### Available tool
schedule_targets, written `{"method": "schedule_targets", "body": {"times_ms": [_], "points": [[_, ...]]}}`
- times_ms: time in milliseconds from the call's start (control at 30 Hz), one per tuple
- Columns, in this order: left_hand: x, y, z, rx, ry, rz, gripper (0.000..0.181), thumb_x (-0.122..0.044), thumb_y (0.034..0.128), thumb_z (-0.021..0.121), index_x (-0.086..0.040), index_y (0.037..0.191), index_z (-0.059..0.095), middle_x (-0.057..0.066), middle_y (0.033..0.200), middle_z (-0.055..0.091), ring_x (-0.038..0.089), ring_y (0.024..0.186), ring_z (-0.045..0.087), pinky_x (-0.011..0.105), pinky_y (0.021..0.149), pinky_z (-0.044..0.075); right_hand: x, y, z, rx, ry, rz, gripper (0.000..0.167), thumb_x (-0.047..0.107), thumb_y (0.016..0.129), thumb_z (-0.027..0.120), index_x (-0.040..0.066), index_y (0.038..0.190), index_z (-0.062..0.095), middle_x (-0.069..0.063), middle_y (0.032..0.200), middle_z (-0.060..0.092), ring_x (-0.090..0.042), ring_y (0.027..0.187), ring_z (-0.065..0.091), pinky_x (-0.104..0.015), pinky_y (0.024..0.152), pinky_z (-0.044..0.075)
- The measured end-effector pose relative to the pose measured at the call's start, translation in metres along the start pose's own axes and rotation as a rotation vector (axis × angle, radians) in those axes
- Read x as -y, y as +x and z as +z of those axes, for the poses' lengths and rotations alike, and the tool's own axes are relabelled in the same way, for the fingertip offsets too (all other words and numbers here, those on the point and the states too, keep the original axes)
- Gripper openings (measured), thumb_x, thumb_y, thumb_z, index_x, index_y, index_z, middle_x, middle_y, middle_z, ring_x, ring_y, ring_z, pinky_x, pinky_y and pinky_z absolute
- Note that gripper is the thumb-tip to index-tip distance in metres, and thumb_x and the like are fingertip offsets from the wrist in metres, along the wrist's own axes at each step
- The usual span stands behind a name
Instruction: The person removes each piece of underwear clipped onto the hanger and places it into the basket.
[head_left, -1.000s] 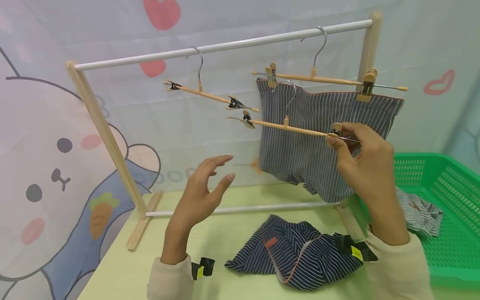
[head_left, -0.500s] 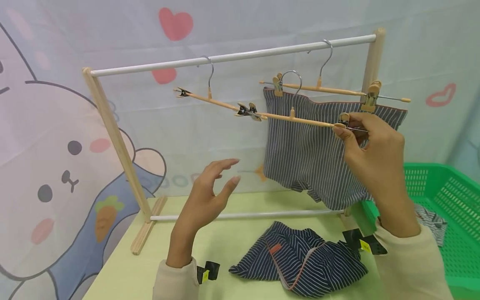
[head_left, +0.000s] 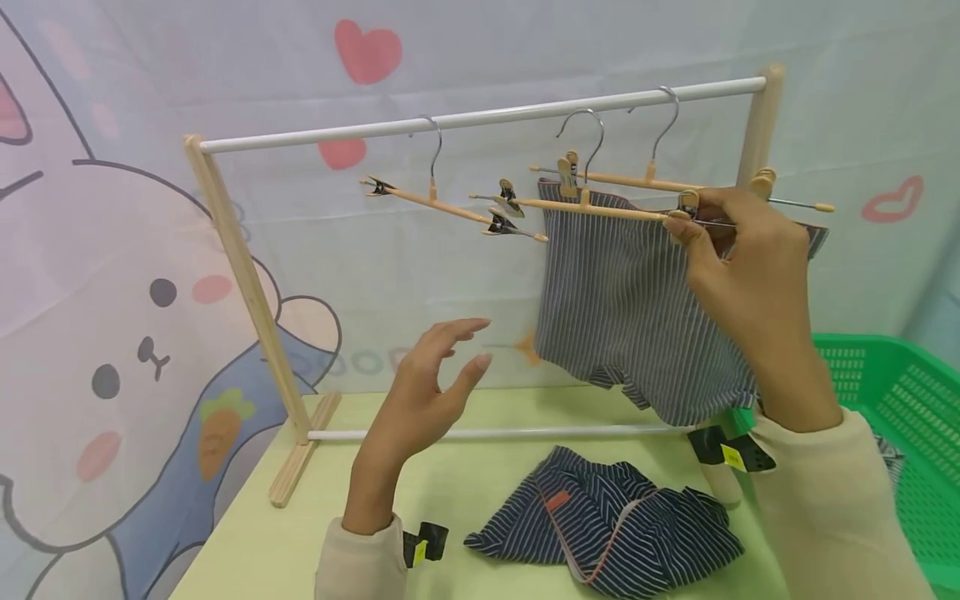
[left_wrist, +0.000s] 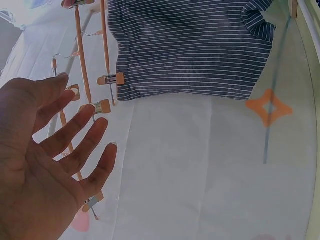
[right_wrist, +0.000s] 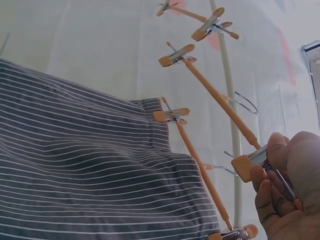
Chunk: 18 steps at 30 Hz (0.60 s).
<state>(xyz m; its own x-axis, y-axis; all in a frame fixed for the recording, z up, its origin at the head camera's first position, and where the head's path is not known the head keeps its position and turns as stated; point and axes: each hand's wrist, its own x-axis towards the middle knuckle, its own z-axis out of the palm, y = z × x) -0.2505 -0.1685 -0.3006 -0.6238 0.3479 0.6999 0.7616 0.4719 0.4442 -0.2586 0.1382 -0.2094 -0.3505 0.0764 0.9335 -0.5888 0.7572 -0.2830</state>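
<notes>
My right hand (head_left: 757, 267) pinches the right-end clip of a wooden clip hanger (head_left: 622, 210), whose hook stands just in front of the white rail (head_left: 510, 115). In the right wrist view the thumb and fingers close about that clip (right_wrist: 245, 166). My left hand (head_left: 427, 387) floats in the air with relaxed fingers, holding nothing; the left wrist view shows its fingers spread. Behind the held hanger, striped shorts (head_left: 630, 317) hang clipped to another hanger (head_left: 693, 185) on the rail. A bare clip hanger (head_left: 450, 207) hangs further left.
Dark striped garment (head_left: 607, 529) lies crumpled on the pale green table (head_left: 247, 533). A green basket (head_left: 930, 467) with a partly hidden striped garment stands on the right. Wooden posts (head_left: 247, 283) and a lower white bar (head_left: 510, 432) complete the rack, before a printed cloth.
My right hand has raised the held hanger, bringing its hook up to the rail's height. The left hand keeps its pose, and the head view has shifted slightly.
</notes>
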Motion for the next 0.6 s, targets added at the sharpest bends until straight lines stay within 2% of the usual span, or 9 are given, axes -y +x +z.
{"method": "schedule_targets", "body": {"times_ms": [267,400,467,533,600], "points": [[0.0,0.0,0.004,0.016,0.01,-0.005,0.039,-0.023,0.1015,0.059,-0.018,0.14,0.054,0.0,0.141,0.056,0.02,0.128,0.052,0.047,0.106,0.046,0.006,0.019,0.004,0.007,-0.003,0.001,0.024,0.016,0.096,0.067,-0.001,0.111,0.072,-0.018,0.102,0.076,0.034,0.071,0.04,-0.001,0.068,0.033],[-0.002,0.001,0.003,0.019,0.017,-0.008,0.04,-0.023,0.1017,0.058,-0.018,0.141,0.054,0.0,0.142,0.056,0.021,0.129,0.052,0.046,0.106,0.046,0.011,0.026,0.007,0.009,-0.005,0.001,0.022,0.014,0.096,0.064,-0.001,0.11,0.072,-0.018,0.103,0.076,0.03,0.07,0.04,-0.001,0.068,0.033],[-0.002,0.001,0.003,0.018,0.017,-0.008,0.04,-0.023,0.1018,0.058,-0.018,0.141,0.054,0.0,0.142,0.056,0.021,0.129,0.052,0.046,0.107,0.046,0.013,0.029,0.009,0.008,-0.009,-0.012,0.022,0.012,0.096,0.063,-0.002,0.11,0.072,-0.019,0.102,0.076,0.018,0.071,0.054,-0.001,0.068,0.033],[-0.002,0.001,0.003,0.02,0.018,-0.008,0.04,-0.023,0.102,0.058,-0.018,0.141,0.054,0.0,0.143,0.055,0.021,0.129,0.052,0.046,0.106,0.046,0.016,0.031,0.011,0.006,-0.015,-0.013,0.022,0.013,0.096,0.063,-0.002,0.109,0.072,-0.018,0.102,0.076,0.01,0.071,0.057,-0.001,0.068,0.033],[-0.001,0.001,0.003,0.024,0.018,-0.011,0.039,-0.023,0.1022,0.057,-0.018,0.141,0.054,0.0,0.142,0.055,0.021,0.129,0.052,0.046,0.107,0.046,0.018,0.033,0.012,0.013,-0.013,-0.013,0.023,0.014,0.097,0.064,-0.003,0.11,0.072,-0.019,0.103,0.075,-0.008,0.074,0.068,0.0,0.068,0.033]]}}
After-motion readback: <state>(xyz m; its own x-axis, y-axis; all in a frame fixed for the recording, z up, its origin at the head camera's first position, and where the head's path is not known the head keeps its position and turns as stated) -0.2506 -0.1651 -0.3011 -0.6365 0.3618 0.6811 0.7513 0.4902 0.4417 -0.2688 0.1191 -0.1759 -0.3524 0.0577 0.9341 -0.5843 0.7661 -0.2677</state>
